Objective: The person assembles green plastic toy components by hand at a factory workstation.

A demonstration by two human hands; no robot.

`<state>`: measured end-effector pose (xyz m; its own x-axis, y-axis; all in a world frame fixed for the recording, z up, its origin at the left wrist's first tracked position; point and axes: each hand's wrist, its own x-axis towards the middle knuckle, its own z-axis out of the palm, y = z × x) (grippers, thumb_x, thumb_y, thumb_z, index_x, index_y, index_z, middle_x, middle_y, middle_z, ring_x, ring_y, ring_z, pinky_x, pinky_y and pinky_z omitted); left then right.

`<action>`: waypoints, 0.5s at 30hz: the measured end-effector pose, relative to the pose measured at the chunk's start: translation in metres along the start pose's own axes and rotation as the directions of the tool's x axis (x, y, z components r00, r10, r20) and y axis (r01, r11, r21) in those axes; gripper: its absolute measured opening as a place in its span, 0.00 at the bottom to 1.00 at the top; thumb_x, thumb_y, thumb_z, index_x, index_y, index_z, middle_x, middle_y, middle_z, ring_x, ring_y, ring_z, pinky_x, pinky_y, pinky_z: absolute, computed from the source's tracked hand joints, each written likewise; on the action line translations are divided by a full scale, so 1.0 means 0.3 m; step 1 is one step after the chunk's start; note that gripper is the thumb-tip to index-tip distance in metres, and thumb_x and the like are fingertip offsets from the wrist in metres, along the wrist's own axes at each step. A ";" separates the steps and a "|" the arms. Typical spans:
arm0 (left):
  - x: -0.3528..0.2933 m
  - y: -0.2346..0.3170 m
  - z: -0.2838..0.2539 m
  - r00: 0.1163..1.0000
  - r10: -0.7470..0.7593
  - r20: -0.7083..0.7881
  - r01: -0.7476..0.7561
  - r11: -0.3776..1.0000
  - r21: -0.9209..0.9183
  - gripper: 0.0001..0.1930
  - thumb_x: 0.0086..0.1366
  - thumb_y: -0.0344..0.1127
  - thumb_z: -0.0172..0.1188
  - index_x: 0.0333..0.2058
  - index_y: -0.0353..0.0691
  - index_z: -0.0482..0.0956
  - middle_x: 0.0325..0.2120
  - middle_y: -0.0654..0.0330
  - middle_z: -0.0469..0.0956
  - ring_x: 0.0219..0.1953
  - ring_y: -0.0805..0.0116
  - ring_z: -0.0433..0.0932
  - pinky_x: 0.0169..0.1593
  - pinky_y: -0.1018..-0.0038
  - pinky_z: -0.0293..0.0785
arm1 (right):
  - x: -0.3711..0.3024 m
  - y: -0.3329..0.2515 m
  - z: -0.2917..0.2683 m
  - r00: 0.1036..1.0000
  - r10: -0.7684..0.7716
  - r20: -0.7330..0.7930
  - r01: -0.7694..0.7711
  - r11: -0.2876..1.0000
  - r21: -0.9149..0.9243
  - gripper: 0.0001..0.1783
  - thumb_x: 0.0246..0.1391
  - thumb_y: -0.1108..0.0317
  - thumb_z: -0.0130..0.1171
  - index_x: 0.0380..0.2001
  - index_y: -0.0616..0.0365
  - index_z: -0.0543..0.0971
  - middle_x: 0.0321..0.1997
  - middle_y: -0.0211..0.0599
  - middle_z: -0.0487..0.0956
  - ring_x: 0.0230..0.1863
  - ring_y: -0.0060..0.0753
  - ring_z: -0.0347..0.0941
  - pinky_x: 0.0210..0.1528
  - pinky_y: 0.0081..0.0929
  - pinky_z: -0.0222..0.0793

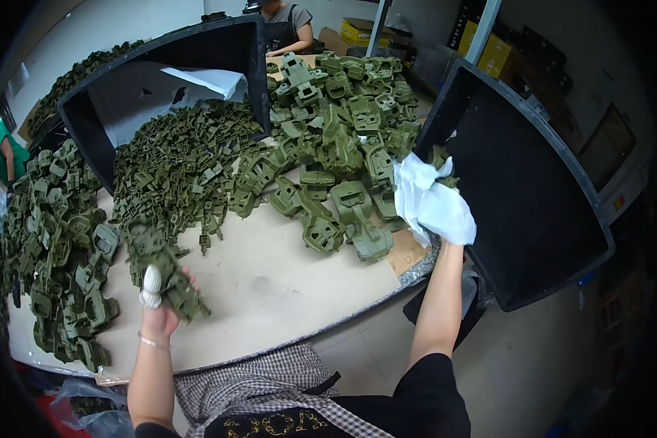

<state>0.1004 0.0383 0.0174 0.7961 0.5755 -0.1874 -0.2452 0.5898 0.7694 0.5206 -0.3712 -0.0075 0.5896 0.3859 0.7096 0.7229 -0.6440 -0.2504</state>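
My left hand (165, 310), its thumb covered in white, is closed around an olive-green moulded plastic part (157, 255) held above the near left of the table. The part is slightly blurred. My right hand reaches to the table's right end and is hidden behind a crumpled white sheet (434, 201), which it seems to grip; a bit of green shows behind the sheet. Large green plastic shells (358, 219) lie heaped to the left of it. A mound of small green plastic pieces (175, 160) spreads across the middle left.
A black bin (252, 73) lies on its side behind the small pieces. Another large black bin (540, 190) stands tilted at the right. More green parts (73, 248) are piled along the left. Across the table, a person (288, 29) works; another in green (6, 150) is far left.
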 end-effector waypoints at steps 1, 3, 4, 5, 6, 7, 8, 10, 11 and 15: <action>-0.041 -0.006 -0.038 0.999 -0.023 -0.029 0.022 0.999 -0.032 0.27 0.62 0.55 0.44 0.51 0.40 0.63 0.41 0.56 0.72 0.39 0.61 0.73 0.46 0.62 0.70 | -0.001 -0.061 -0.029 1.000 0.001 -0.002 -0.001 1.000 -0.010 0.23 0.41 0.56 0.57 0.41 0.55 0.73 0.39 0.44 0.76 0.38 0.43 0.74 0.39 0.33 0.71; -0.108 -0.001 -0.092 0.997 -0.041 -0.068 0.036 0.997 -0.067 0.27 0.62 0.55 0.44 0.52 0.40 0.62 0.40 0.57 0.72 0.39 0.62 0.73 0.44 0.62 0.71 | -0.016 -0.188 -0.022 0.799 0.558 0.226 -0.119 -0.222 0.968 0.23 0.53 0.70 0.47 0.53 0.59 0.63 0.49 0.45 0.71 0.46 0.36 0.70 0.48 0.33 0.68; -0.142 0.004 -0.113 1.000 -0.009 -0.022 0.008 0.999 -0.036 0.29 0.61 0.56 0.45 0.50 0.38 0.63 0.39 0.55 0.72 0.37 0.61 0.73 0.43 0.62 0.72 | -0.015 -0.248 -0.007 0.811 0.579 0.084 -0.131 0.039 0.991 0.22 0.55 0.69 0.42 0.54 0.58 0.60 0.48 0.49 0.71 0.45 0.40 0.72 0.51 0.33 0.67; -0.169 0.010 -0.130 0.999 0.025 0.022 -0.025 1.000 -0.006 0.30 0.59 0.58 0.46 0.48 0.37 0.64 0.39 0.54 0.72 0.35 0.61 0.74 0.42 0.62 0.72 | -0.003 -0.314 0.016 0.838 0.539 0.082 -0.118 0.034 0.992 0.24 0.53 0.69 0.46 0.55 0.57 0.61 0.47 0.49 0.71 0.45 0.41 0.71 0.50 0.33 0.67; -0.191 0.020 -0.148 0.999 0.032 0.004 -0.032 0.999 -0.005 0.30 0.59 0.58 0.46 0.48 0.37 0.64 0.39 0.54 0.72 0.35 0.61 0.74 0.42 0.62 0.72 | 0.037 -0.415 0.031 0.866 0.492 0.084 -0.107 0.019 0.994 0.26 0.51 0.69 0.50 0.55 0.57 0.61 0.46 0.49 0.71 0.44 0.42 0.71 0.49 0.33 0.67; -0.195 0.026 -0.157 0.999 0.037 -0.001 -0.037 0.999 0.034 0.31 0.59 0.59 0.45 0.48 0.35 0.64 0.38 0.55 0.72 0.35 0.61 0.74 0.41 0.62 0.72 | 0.072 -0.473 0.045 0.911 0.409 -0.049 -0.178 0.498 0.849 0.28 0.47 0.68 0.55 0.54 0.57 0.63 0.45 0.49 0.71 0.44 0.43 0.70 0.49 0.34 0.66; -0.199 0.030 -0.166 0.999 0.044 -0.011 -0.043 0.996 0.072 0.32 0.59 0.60 0.44 0.47 0.34 0.65 0.37 0.55 0.73 0.35 0.61 0.74 0.41 0.63 0.72 | 0.107 -0.536 0.063 0.957 0.264 -0.120 -0.173 0.853 0.492 0.31 0.42 0.67 0.60 0.53 0.57 0.64 0.44 0.48 0.72 0.44 0.44 0.70 0.48 0.35 0.65; -0.205 0.020 -0.204 0.999 -0.006 0.040 0.002 0.995 0.102 0.34 0.59 0.62 0.42 0.43 0.30 0.68 0.37 0.52 0.74 0.38 0.58 0.74 0.42 0.65 0.72 | 0.174 -0.716 0.087 0.971 0.115 -0.211 -0.023 0.917 0.398 0.34 0.34 0.64 0.67 0.48 0.59 0.68 0.45 0.46 0.70 0.47 0.46 0.64 0.49 0.36 0.60; -0.224 0.019 -0.176 0.999 -0.029 0.044 0.022 0.990 0.141 0.35 0.59 0.62 0.42 0.43 0.29 0.68 0.39 0.48 0.74 0.41 0.56 0.74 0.46 0.64 0.70 | 0.200 -0.750 0.109 0.975 0.062 -0.215 0.011 0.947 0.322 0.32 0.36 0.67 0.65 0.49 0.59 0.68 0.45 0.46 0.70 0.47 0.46 0.64 0.49 0.34 0.60; -0.254 -0.002 -0.158 1.000 0.001 -0.008 -0.002 0.999 -0.041 0.32 0.61 0.59 0.41 0.47 0.32 0.65 0.42 0.48 0.72 0.42 0.55 0.74 0.46 0.64 0.72 | 0.286 -0.785 0.210 0.995 -0.094 0.015 0.087 0.960 0.268 0.25 0.41 0.73 0.58 0.47 0.60 0.69 0.49 0.43 0.70 0.50 0.45 0.63 0.53 0.34 0.59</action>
<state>0.0135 0.0210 0.0022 0.7910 0.5811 -0.1915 -0.2692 0.6116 0.7440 0.4236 -0.1447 0.0709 0.5241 0.4551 0.7199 0.8414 -0.4076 -0.3549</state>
